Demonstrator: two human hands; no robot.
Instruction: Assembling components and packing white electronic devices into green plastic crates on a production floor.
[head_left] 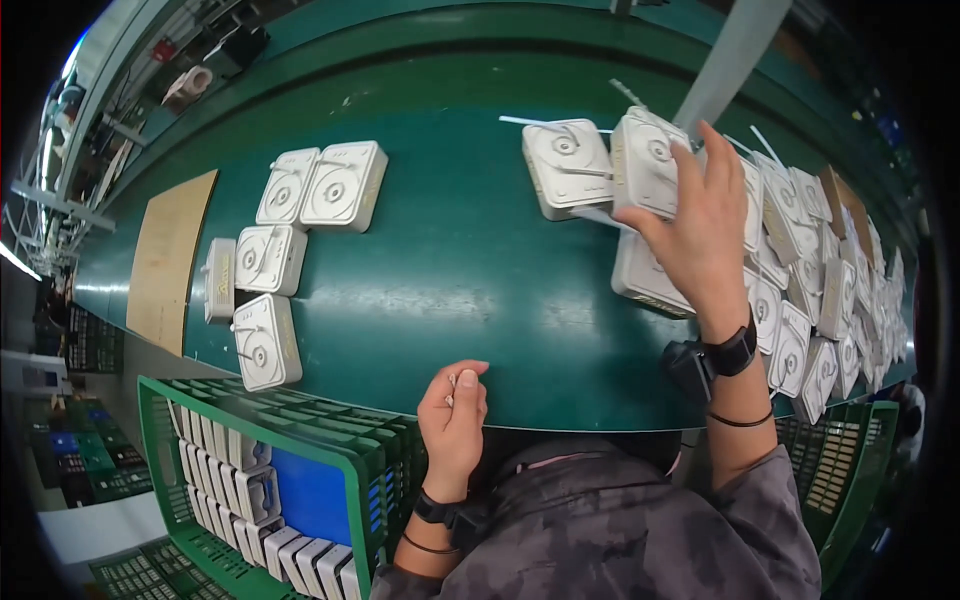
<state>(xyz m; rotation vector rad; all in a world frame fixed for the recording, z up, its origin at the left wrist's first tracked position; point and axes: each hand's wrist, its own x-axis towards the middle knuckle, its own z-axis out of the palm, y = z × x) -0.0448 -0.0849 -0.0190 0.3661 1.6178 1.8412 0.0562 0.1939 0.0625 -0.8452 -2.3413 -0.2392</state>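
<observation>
White turntable-shaped unit [640,150] sits toward the tabletop's [450,250] right, within the right hand's [697,235] spread fingers; grasping seems the step, calling for a firmer close. Left hand's [455,415] fingers pinch what may be a small pale piece [450,401].

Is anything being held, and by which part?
The right hand touches a white device at its near and right edges; a grip can't be confirmed. The left hand encloses something small and white, mostly hidden.

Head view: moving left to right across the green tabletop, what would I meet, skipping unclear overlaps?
Brown board → left box group → left hand → white box → right hand → right box pile.
</observation>
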